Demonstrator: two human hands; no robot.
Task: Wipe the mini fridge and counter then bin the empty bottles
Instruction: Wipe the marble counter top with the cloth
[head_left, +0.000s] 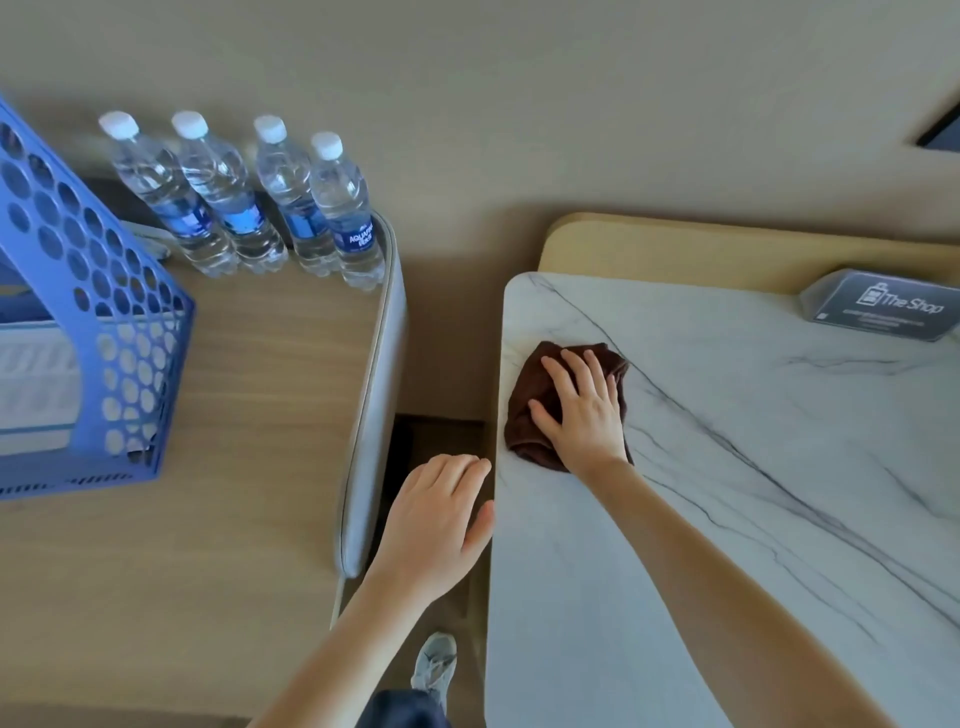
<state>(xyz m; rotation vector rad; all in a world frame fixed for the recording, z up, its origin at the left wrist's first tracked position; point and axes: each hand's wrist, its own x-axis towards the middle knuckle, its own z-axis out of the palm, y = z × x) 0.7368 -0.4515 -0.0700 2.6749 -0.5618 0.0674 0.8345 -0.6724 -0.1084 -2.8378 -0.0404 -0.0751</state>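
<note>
Four bottles (249, 208) are stood upright in a row at the far left, near a blue basket (93, 291). The left hand (439, 525) is held empty, fingers loosely spread, beside the tabletop (727, 441) edge. The wiping step is judged in hand: the cloth (535, 415), bunched with its long axis running near to far, is pressed flat under the right hand (582, 405). Rightward strokes seem called for next.

To my left a blue basket (104, 291) with round holes stood on the wooden desk (249, 395). A grey sign (883, 306) reading "The Shop" lay far to my right. Below me my shoe (435, 662) showed on the floor. A beige wall (519, 104) filled the top.
</note>
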